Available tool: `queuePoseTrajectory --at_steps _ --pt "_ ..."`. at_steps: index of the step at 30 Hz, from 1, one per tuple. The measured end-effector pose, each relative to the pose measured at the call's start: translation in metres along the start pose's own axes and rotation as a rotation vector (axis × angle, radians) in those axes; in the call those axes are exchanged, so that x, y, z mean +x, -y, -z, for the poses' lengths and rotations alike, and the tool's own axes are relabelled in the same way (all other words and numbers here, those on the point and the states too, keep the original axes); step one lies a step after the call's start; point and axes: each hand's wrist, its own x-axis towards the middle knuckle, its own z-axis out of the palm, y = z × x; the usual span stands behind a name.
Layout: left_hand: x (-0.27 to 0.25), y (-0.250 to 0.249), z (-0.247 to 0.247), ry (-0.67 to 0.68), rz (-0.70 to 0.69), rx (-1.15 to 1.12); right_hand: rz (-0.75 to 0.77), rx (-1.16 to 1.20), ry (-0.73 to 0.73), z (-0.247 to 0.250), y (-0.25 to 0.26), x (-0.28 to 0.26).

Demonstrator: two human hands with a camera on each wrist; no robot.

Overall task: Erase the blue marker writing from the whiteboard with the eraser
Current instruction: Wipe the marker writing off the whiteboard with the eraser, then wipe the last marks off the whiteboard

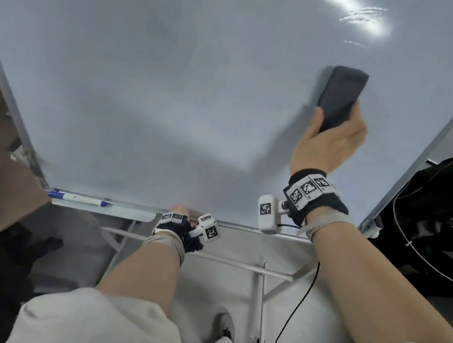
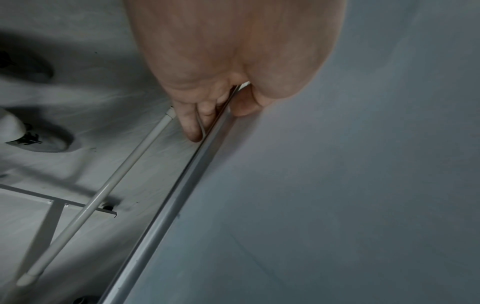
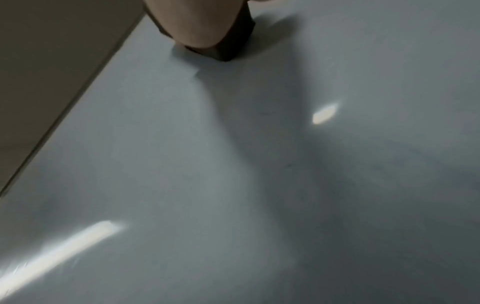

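The whiteboard (image 1: 172, 88) shows no blue writing in any of the 3 views, so the wiping looks all but done; at most a last pass is left (faint smudges could hide in the glare). The right hand (image 1: 330, 148) grips the lower end of the dark eraser (image 1: 341, 98), thumb on 1 side, fingers on the other. It lies against the board's right part, long axis running up and slightly right. The left hand (image 1: 180, 212) pinches the board's bottom rail (image 2: 166, 222).

Shown were one whiteboard (image 1: 172, 88), one eraser (image 1: 340, 98), one marker (image 1: 78, 199), two hands: left hand (image 1: 180, 212), right hand (image 1: 330, 148).
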Motion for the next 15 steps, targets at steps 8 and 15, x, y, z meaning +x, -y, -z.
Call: queuePoseTrajectory --at_steps 8,15 --pt "0.003 0.004 0.002 -0.001 0.014 0.023 0.38 0.058 0.452 0.006 0.022 -0.045" --pt "0.03 0.016 0.0 -0.024 0.106 -0.532 0.588 -0.006 0.647 0.008 0.034 -0.087"
